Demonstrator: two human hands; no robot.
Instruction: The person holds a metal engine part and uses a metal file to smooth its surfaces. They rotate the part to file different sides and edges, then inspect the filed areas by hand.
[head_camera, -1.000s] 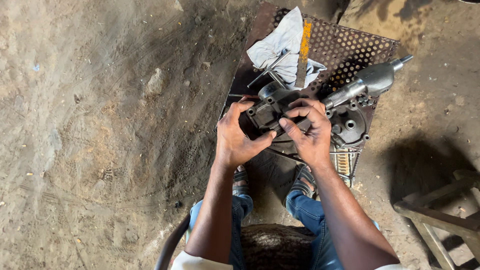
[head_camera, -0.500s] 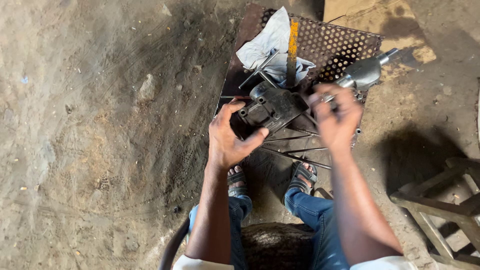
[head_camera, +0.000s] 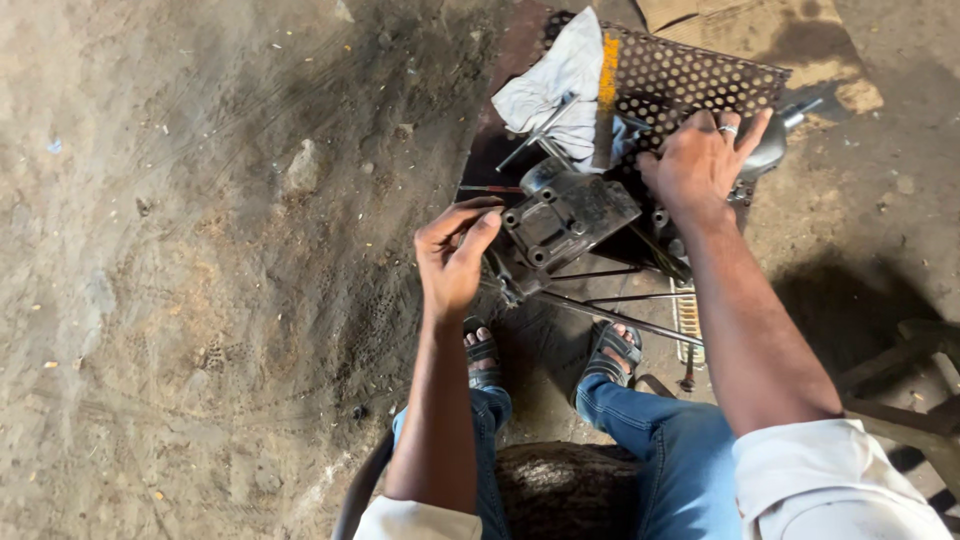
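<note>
The head view looks straight down at a seated person's two bare arms, blue jeans and sandalled feet on a dirt floor (head_camera: 200, 300); the left hand (head_camera: 452, 258) has its fingers curled, thumb and forefinger close together at the near left edge of a dark metal casting (head_camera: 562, 222), and whether they pinch anything small cannot be told; the casting lies tilted on a dark plate (head_camera: 505, 150) set on the floor, its flat face up with round bolt holes along the edges; the right hand (head_camera: 700, 165) is spread flat, fingers apart, palm down, a ring on one finger, pressing on parts at the right of the casting and gripping nothing that shows; just beyond its fingertips a grey rounded metal part (head_camera: 775, 145) pokes out with a thin stem toward the upper right; a perforated metal sheet (head_camera: 700, 80) lies under and behind that hand; a white rag (head_camera: 555, 85) is bunched at the far left of the sheet, with a yellow-painted bar (head_camera: 606, 95) lying across it and a thin rod (head_camera: 535, 135) beside it; below the casting several thin rods (head_camera: 620, 310) run across the plate toward the feet; a small coiled spring (head_camera: 688, 320) lies by the right foot; a piece of cardboard (head_camera: 760, 25) lies past the sheet; the dark frame (head_camera: 900, 380) of a stand sits at the right edge.
</note>
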